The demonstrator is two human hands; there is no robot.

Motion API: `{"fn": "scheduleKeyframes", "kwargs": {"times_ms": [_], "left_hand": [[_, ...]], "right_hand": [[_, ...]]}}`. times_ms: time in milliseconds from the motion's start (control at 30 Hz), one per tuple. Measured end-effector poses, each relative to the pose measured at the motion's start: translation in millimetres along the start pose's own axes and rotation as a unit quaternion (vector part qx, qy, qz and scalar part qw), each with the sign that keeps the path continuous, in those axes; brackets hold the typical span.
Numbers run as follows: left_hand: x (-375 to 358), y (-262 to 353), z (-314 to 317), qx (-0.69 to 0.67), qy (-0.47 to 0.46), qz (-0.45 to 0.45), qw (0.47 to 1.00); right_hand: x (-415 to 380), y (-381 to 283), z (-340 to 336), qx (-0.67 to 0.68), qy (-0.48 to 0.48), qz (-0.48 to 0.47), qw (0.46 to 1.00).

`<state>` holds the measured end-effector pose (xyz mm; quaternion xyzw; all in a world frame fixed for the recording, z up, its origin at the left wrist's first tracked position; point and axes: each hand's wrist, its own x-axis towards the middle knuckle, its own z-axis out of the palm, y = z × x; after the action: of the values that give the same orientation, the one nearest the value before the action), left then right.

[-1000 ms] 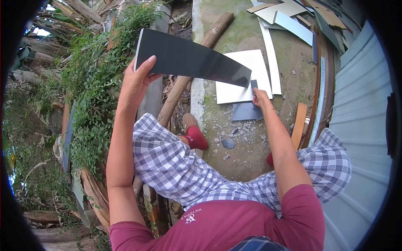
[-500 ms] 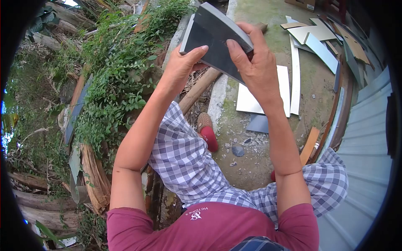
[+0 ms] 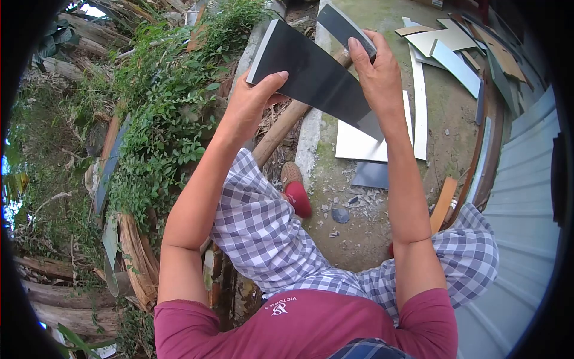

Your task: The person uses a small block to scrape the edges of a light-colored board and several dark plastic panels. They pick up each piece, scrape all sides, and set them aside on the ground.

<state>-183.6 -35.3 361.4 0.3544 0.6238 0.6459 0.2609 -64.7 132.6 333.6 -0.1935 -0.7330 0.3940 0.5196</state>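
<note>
Your left hand (image 3: 251, 105) grips the wide end of a dark grey tile shard (image 3: 314, 75), thumb laid across its face and fingers curled behind, holding it up in front of you above the concrete curb (image 3: 308, 140). The shard tapers to a point that reaches down to the right, over the white tile (image 3: 362, 143) lying flat on the concrete ground (image 3: 359, 227). Your right hand (image 3: 376, 75) is closed around a smaller dark strip (image 3: 344, 27), pinching it between thumb and fingers just above the upper edge of the big shard; whether the two pieces touch you cannot tell. Just below the white tile lies a grey tile piece (image 3: 371, 175) among small chips of rubble. Left of the curb a wooden pole (image 3: 278, 134) runs diagonally beside green weeds (image 3: 161, 119). Your red shoe (image 3: 297, 194) rests near the curb's lower end. Far beyond the white tile, offcuts (image 3: 445, 45) lie heaped.
</note>
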Motion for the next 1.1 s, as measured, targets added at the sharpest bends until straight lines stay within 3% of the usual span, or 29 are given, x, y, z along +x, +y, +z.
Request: {"fn": "scheduleKeyframes", "kwargs": {"times_ms": [67,233,367,533,633,933,1100], "left_hand": [[-1,0,2,-0.004,-0.014,-0.002,1.0],[-3,6,5,0.009,-0.001,-0.009,1.0],[-3,4,2,-0.001,0.005,-0.021,1.0],[-2,-3,-8,-0.001,0.006,-0.026,1.0],[-4,-2,-9,0.006,0.006,-0.031,0.999],[-2,-1,-7,0.014,0.004,-0.028,1.0],[2,-1,-7,0.016,0.001,-0.025,1.0]], "right_hand": [[-4,-10,3,0.044,-0.073,0.026,0.996],[-11,16,6,-0.029,-0.047,0.031,0.998],[-25,99,-3,-0.122,-0.088,0.104,0.983],[-77,234,-29,-0.283,-0.09,0.244,0.923],[-103,271,-51,-0.35,-0.079,0.337,0.871],[-138,313,-53,-0.325,-0.037,0.465,0.823],[-148,334,-55,-0.305,-0.062,0.463,0.83]]}}
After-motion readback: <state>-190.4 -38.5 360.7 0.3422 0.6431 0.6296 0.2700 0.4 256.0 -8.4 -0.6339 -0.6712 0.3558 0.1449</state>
